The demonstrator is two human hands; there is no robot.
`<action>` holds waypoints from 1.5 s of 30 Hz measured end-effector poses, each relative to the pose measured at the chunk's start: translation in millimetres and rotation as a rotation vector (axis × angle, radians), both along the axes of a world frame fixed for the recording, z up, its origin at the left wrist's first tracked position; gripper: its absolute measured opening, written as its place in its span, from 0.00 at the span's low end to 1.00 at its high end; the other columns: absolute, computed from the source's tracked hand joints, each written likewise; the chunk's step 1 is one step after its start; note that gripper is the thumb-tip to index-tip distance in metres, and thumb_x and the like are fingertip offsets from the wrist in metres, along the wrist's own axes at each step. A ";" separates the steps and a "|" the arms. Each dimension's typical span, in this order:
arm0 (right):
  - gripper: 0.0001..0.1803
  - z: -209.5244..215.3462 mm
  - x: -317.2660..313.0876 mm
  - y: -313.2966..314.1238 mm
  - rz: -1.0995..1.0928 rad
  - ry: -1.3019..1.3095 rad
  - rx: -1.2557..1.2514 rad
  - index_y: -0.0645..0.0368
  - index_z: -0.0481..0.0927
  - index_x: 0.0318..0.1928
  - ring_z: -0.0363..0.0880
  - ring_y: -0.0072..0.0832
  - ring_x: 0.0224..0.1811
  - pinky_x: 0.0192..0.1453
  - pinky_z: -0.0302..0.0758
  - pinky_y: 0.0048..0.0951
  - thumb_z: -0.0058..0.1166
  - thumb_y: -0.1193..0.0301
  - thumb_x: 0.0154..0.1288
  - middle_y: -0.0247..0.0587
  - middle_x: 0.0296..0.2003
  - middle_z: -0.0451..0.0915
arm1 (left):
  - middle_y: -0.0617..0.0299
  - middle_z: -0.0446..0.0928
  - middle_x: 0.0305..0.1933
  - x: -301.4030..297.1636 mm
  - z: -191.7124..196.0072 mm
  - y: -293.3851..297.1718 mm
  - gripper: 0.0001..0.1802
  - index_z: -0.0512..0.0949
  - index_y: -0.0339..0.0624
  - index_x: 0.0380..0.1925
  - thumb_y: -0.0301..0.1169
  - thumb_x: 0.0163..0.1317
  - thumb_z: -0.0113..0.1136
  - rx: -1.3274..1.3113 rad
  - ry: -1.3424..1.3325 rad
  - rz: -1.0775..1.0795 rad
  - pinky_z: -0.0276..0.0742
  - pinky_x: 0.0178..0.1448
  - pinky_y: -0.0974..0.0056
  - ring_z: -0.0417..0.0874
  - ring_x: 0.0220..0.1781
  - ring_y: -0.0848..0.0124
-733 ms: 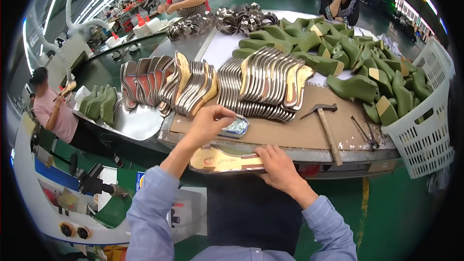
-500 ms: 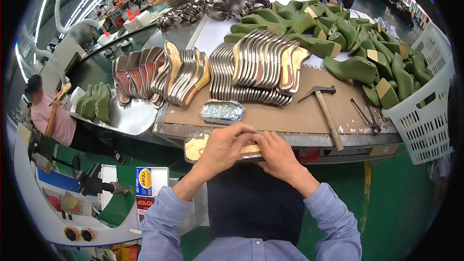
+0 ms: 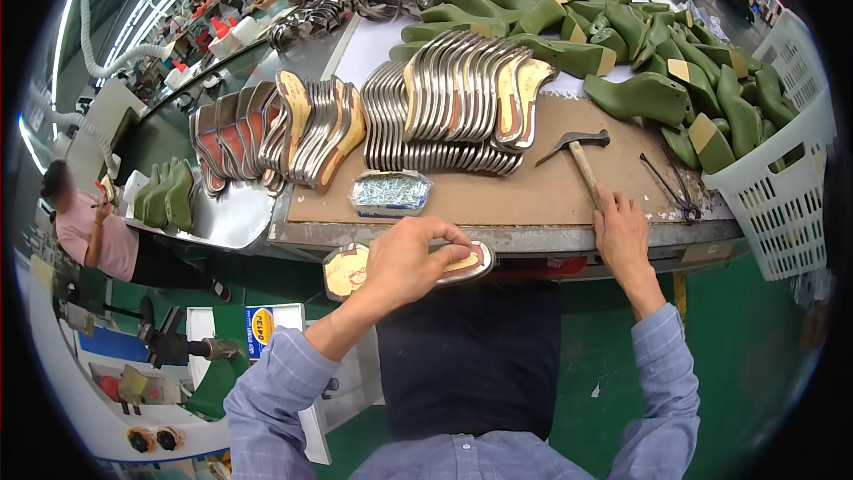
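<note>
My left hand (image 3: 410, 262) is closed over a shoe insole (image 3: 346, 271) with a cream and brown face and a shiny rim, just in front of the table's near edge. Its thumb and forefinger come together above the insole; whether a small thing is between them cannot be made out. My right hand (image 3: 625, 240) is wrapped round the lower end of the wooden handle of a hammer (image 3: 582, 164), whose dark head lies on the brown board. Beyond my left hand stands a small open box of nails (image 3: 391, 189).
Stacked metal-rimmed insoles (image 3: 444, 107) line the board. Green shoe lasts (image 3: 640, 100) are heaped at the right beside a white plastic basket (image 3: 773, 200). Pincers (image 3: 673, 188) lie right of the hammer. Co-workers sit or stand at the far side and at the left (image 3: 102, 227).
My right hand has left the insole and moved right onto the hammer handle. My left hand keeps the insole, which has shifted slightly left. The view has shifted a little.
</note>
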State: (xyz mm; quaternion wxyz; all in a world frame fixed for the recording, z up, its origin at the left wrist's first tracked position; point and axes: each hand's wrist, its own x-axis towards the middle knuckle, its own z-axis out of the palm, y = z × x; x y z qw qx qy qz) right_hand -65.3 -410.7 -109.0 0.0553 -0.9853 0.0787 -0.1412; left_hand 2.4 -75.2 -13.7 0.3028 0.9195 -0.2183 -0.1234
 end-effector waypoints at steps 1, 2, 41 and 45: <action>0.27 2.8 4.4 -1.6 -0.035 0.074 0.043 0.56 0.68 0.66 0.78 0.54 0.48 0.53 0.74 0.54 0.56 0.71 0.68 0.56 0.50 0.77 | 0.62 0.87 0.43 0.0 -0.2 -0.6 0.12 0.88 0.48 0.37 0.41 0.61 0.67 0.013 0.018 0.009 0.77 0.56 0.59 0.86 0.48 0.64; 0.26 11.9 7.7 -3.0 -0.074 0.147 0.083 0.55 0.68 0.66 0.79 0.53 0.46 0.51 0.75 0.54 0.55 0.72 0.68 0.56 0.49 0.78 | 0.62 0.87 0.44 -0.2 1.9 -1.0 0.12 0.88 0.48 0.38 0.41 0.61 0.66 0.023 0.036 0.013 0.76 0.57 0.58 0.86 0.49 0.62; 0.28 85.5 -122.7 78.9 0.237 -0.186 0.951 0.62 0.67 0.70 0.82 0.33 0.32 0.39 0.78 0.29 0.55 0.78 0.72 0.53 0.48 0.83 | 0.58 0.81 0.48 -3.6 -2.1 40.9 0.34 0.77 0.50 0.57 0.51 0.52 0.73 0.208 -0.434 -0.427 0.70 0.58 0.52 0.80 0.56 0.56; 0.28 78.3 -129.0 77.5 0.193 -0.177 0.988 0.62 0.67 0.70 0.83 0.34 0.33 0.40 0.79 0.29 0.56 0.79 0.71 0.54 0.48 0.83 | 0.59 0.80 0.45 -4.1 -6.2 36.4 0.31 0.77 0.50 0.56 0.46 0.52 0.72 0.173 -0.437 -0.418 0.71 0.54 0.54 0.82 0.49 0.58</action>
